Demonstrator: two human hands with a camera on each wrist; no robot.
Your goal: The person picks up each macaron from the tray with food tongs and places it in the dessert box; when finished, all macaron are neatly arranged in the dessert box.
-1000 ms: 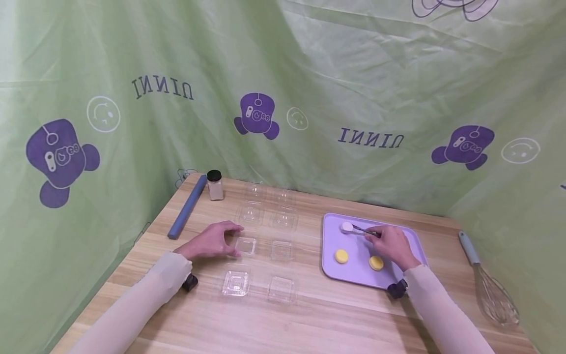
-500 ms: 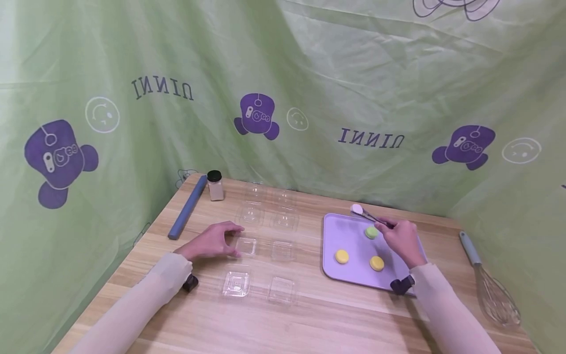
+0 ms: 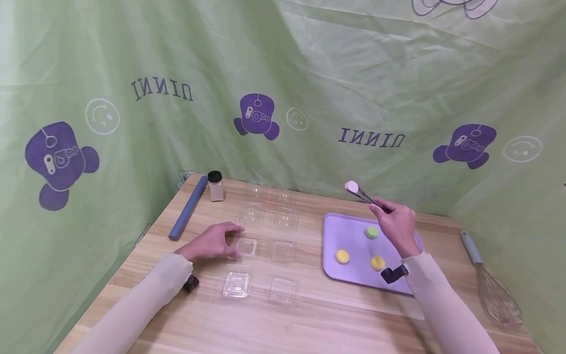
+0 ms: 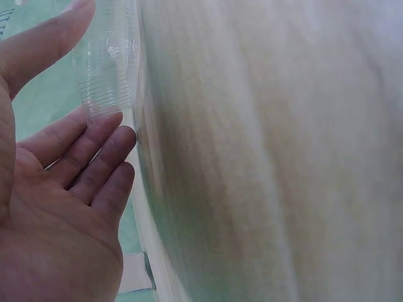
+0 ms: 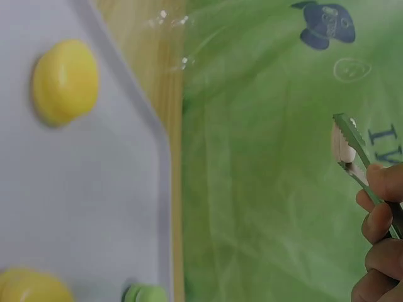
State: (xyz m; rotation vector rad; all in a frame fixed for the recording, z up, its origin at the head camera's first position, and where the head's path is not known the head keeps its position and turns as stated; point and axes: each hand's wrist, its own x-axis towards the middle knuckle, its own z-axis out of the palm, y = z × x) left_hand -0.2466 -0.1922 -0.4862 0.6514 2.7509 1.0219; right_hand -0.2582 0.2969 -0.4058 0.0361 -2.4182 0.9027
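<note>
In the head view my right hand (image 3: 397,227) grips slim dark tongs (image 3: 366,197), raised over the back of the purple tray (image 3: 353,276). A pale pink-white macaron (image 3: 352,187) sits between the serrated tips of the tongs, also visible in the right wrist view (image 5: 343,143). Two yellow macarons (image 3: 342,256) and a green macaron (image 3: 372,232) lie on the tray. My left hand (image 3: 213,241) rests at the left side of a clear plastic box (image 3: 247,247), thumb and fingers spread about its edge. In the left wrist view, relaxed fingertips (image 4: 110,126) lie against the ribbed clear plastic.
Several more clear boxes stand in two columns, including a near-left box (image 3: 236,284). A blue rod (image 3: 188,208) and a black-lidded jar (image 3: 215,187) lie at the back left. A whisk (image 3: 491,280) lies along the right edge. Green cloth (image 3: 309,88) hangs behind the table.
The right hand has lifted the pinkish macaron in the tongs off the tray's back, raising it well above, which uncovers the green macaron. The left hand stays in place.
</note>
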